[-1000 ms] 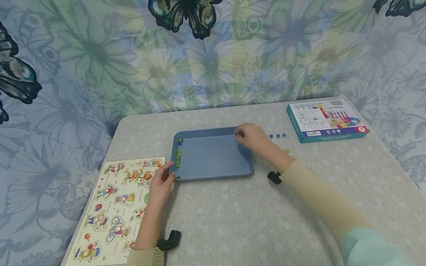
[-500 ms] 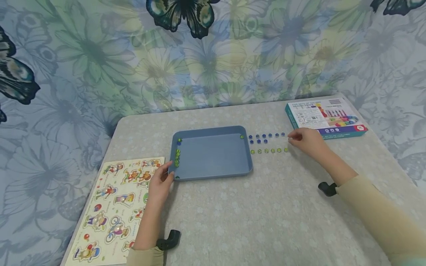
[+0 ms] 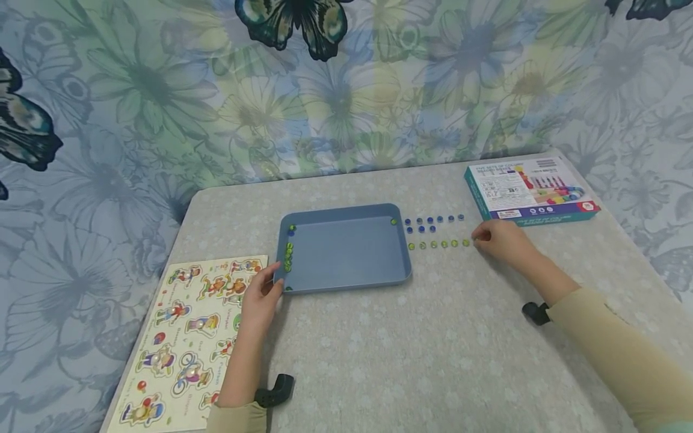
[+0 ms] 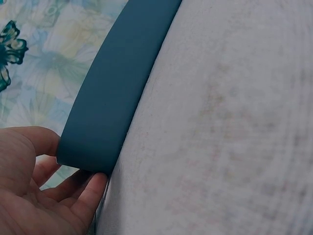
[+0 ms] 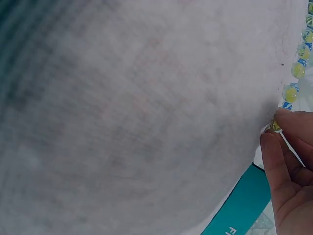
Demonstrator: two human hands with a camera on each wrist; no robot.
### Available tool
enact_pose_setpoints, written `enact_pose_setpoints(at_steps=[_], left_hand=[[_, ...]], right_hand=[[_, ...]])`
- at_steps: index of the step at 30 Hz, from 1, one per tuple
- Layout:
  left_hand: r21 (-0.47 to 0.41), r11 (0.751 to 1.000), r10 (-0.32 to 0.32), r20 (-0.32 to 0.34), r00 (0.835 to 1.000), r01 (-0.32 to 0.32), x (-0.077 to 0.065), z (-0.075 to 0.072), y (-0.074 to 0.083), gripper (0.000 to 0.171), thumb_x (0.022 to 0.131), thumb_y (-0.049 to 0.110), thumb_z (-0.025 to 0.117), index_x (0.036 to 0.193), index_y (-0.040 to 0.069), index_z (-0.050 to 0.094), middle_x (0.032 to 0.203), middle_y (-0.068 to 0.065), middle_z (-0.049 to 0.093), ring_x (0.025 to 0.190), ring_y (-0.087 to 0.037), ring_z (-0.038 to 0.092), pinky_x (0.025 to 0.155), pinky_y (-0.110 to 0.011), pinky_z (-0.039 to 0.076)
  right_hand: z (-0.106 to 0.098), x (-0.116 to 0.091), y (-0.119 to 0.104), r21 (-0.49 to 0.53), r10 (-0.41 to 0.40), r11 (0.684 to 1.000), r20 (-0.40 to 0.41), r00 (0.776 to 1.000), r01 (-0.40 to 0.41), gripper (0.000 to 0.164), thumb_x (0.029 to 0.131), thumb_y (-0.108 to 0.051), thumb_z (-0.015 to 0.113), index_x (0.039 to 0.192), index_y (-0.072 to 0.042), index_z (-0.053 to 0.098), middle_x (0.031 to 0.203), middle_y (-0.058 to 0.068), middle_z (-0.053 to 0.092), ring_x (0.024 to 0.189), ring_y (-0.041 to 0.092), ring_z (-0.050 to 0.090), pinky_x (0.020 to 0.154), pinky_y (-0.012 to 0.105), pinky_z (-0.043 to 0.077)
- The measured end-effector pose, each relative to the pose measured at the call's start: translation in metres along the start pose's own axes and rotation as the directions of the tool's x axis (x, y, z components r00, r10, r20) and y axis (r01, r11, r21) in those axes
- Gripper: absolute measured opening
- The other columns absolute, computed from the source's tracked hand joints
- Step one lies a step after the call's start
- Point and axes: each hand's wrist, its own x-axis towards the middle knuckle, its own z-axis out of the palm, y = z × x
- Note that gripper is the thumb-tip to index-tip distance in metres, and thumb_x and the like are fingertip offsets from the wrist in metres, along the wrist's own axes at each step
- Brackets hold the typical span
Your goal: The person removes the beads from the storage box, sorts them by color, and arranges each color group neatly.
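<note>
My left hand (image 3: 261, 299) holds the blue tray (image 3: 346, 285) by its near left corner. The left wrist view shows fingers and thumb either side of that corner of the tray (image 4: 105, 98). Between thumb and fingertip, my right hand (image 3: 503, 242) pinches a yellow-green glass marble (image 5: 275, 125), low over the tablecloth at the right end of a row of yellow-green marbles (image 3: 434, 245). Behind that row lie blue marbles (image 3: 430, 221) in two lines. Inside the tray, several green marbles (image 3: 289, 257) sit along the left wall, and one green marble (image 3: 393, 222) is in the far right corner.
A teal and white game box (image 3: 533, 191) lies at the back right, just beyond my right hand. On the left, a wooden picture puzzle board (image 3: 178, 355) lies partly under my left forearm. A butterfly-patterned curtain (image 3: 335, 120) hangs behind the table.
My right hand has gone from the tray's far right corner to the right end of the marble rows, then slightly nearer, carrying a marble. My left hand stays at the tray.
</note>
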Motion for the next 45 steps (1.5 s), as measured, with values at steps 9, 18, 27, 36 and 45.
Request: enact_pose_setpoints(at_steps=[9, 18, 27, 36, 45], left_hand=[[-0.004, 1.0, 0.005, 0.004, 1.0, -0.005, 0.0, 0.0, 0.0, 0.039, 0.095, 0.015, 0.053, 0.134, 0.015, 0.05, 0.143, -0.011, 0.039, 0.125, -0.029, 0.045, 0.098, -0.041, 0.043], [-0.005, 1.0, 0.002, 0.01, 1.0, -0.002, 0.001, 0.0, 0.001, 0.04, 0.095, 0.014, 0.053, 0.134, 0.015, 0.05, 0.143, -0.011, 0.038, 0.125, -0.029, 0.044, 0.098, -0.041, 0.044], [0.01, 1.0, 0.024, 0.001, 1.0, -0.024, 0.001, 0.0, -0.001, 0.039, 0.095, 0.013, 0.053, 0.134, 0.014, 0.05, 0.142, -0.012, 0.039, 0.124, -0.029, 0.045, 0.097, -0.04, 0.045], [0.005, 0.999, 0.04, -0.003, 0.999, -0.04, 0.0, 0.0, -0.001, 0.039, 0.095, 0.012, 0.053, 0.133, 0.013, 0.05, 0.141, -0.012, 0.041, 0.123, -0.029, 0.046, 0.096, -0.039, 0.046], [-0.006, 0.999, 0.035, 0.012, 0.999, -0.035, -0.001, 0.0, -0.003, 0.039, 0.095, 0.012, 0.053, 0.134, 0.013, 0.049, 0.142, -0.012, 0.039, 0.125, -0.029, 0.045, 0.097, -0.04, 0.044]], right_hand=[[0.0, 0.002, -0.001, -0.038, -0.018, 0.999, 0.012, 1.0, 0.018, 0.018, 0.084, -0.009, 0.066, 0.099, 0.0, 0.068, 0.086, 0.011, 0.064, 0.078, 0.023, 0.054, 0.071, 0.04, 0.048], [-0.003, 0.001, -0.003, -0.03, -0.012, 0.999, 0.038, 0.999, 0.013, 0.019, 0.084, -0.01, 0.067, 0.1, 0.0, 0.066, 0.088, 0.011, 0.064, 0.08, 0.024, 0.055, 0.073, 0.041, 0.048], [-0.016, -0.004, -0.011, 0.01, -0.039, 0.999, -0.026, 0.999, 0.039, 0.025, 0.088, -0.013, 0.063, 0.108, 0.001, 0.063, 0.099, 0.016, 0.063, 0.089, 0.028, 0.058, 0.075, 0.045, 0.051], [-0.018, 0.003, -0.017, -0.03, -0.052, 0.998, 0.049, 0.997, 0.053, 0.024, 0.087, -0.01, 0.062, 0.108, 0.002, 0.065, 0.096, 0.016, 0.064, 0.084, 0.026, 0.057, 0.074, 0.042, 0.05], [-0.004, 0.005, -0.01, -0.046, -0.001, 0.999, 0.056, 0.998, 0.004, 0.019, 0.085, -0.011, 0.064, 0.1, 0.0, 0.066, 0.09, 0.012, 0.064, 0.081, 0.025, 0.056, 0.074, 0.042, 0.048]])
